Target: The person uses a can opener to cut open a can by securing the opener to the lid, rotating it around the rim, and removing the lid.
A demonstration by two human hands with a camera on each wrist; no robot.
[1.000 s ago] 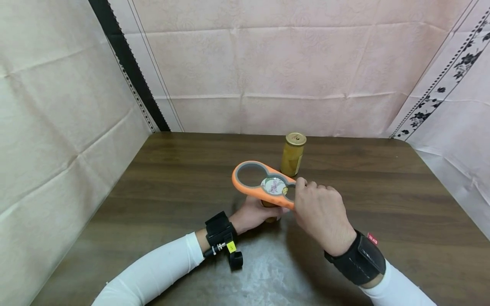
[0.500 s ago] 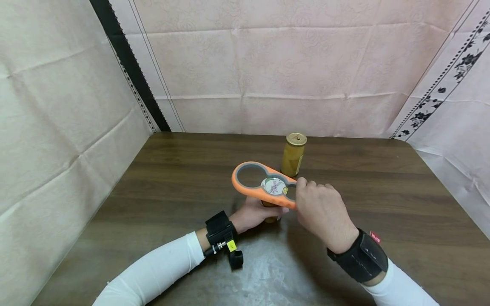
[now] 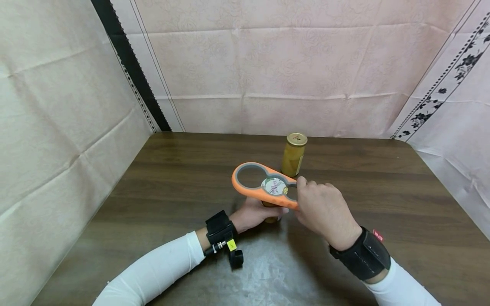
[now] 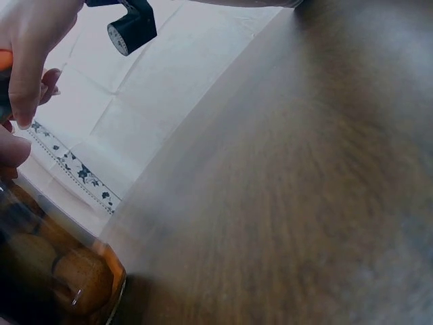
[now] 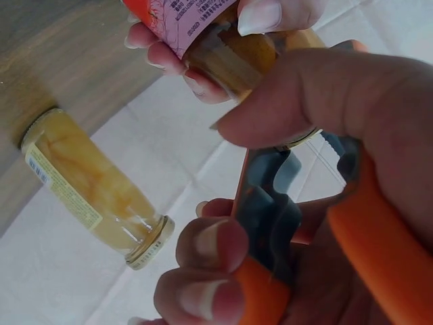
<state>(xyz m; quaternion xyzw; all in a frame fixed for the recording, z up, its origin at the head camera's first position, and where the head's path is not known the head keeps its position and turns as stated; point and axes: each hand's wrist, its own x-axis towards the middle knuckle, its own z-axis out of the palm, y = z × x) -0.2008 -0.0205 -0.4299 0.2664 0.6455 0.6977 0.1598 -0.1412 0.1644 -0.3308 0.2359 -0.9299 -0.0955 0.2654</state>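
A glass jar [image 5: 233,57] with a red and lilac label stands on the table, and my left hand [image 3: 250,216] grips it round the side. Round brown pieces show through its base [image 4: 82,281] in the left wrist view. An orange jar opener [image 3: 257,194] with grey, wavy inner edges lies flat across its top. Through the middle opening shows the printed white lid [image 3: 273,186]. My right hand [image 3: 323,208] grips the opener's right end from above, fingers curled round the orange arms. The left fingers are partly hidden under the opener.
A second jar [image 3: 293,155], tall with a gold lid and yellowish contents, stands just behind the opener. The brown wooden table [image 3: 183,170] reaches back to a pale cloth backdrop [image 3: 298,76]. More cloth hangs at both sides.
My right hand and wrist have shifted very slightly to the right, along the opener's end. My left hand, the jar and the second jar keep their places.
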